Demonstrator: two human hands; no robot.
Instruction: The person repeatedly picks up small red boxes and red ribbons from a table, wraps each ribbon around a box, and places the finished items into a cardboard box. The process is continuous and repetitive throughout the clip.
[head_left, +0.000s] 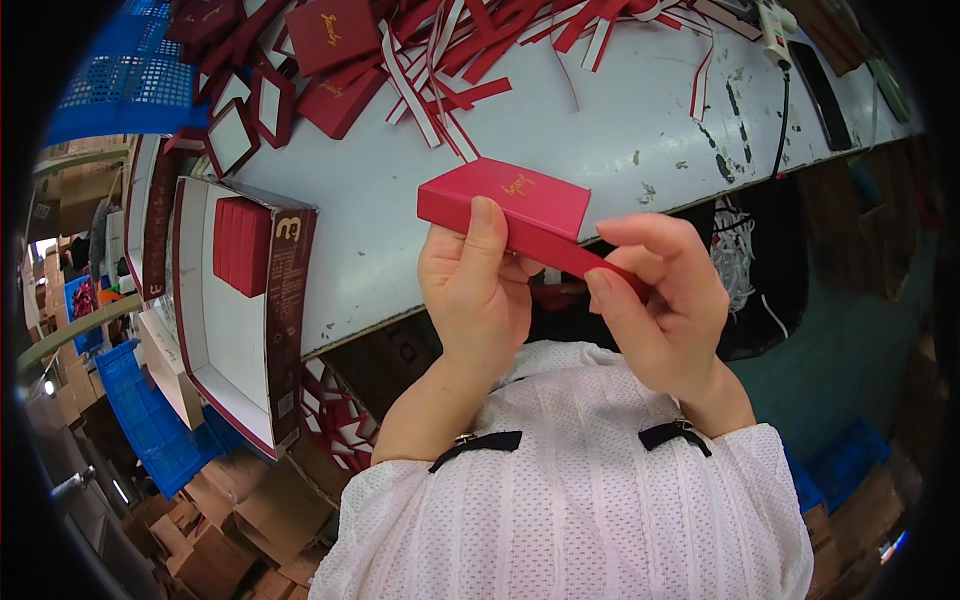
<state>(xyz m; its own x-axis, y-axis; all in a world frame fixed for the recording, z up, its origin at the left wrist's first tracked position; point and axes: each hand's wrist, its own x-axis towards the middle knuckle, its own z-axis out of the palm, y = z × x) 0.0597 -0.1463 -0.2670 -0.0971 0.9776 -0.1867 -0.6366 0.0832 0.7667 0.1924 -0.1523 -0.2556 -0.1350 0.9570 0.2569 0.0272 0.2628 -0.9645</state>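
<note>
A flat red box (525, 195) with gold lettering on its lid is held up in front of me, above the table's near edge. My left hand (472, 285) is closed around its left part, the thumb pressing on the near side. A narrow red strip (575, 258) runs along that side and reaches past the box's right corner. At the strip's far end my right hand (668, 300) is closed, with the strip between thumb and fingers. Whether the strip is attached to the box, I cannot tell.
Red and white strips (490, 50) and more red boxes (335, 35) are heaped across the table's (370, 230) back. To the left, an open carton (215, 345) holds several stacked red boxes (240, 245). A black phone-like slab (818, 95) and a cable (783, 125) lie back right.
</note>
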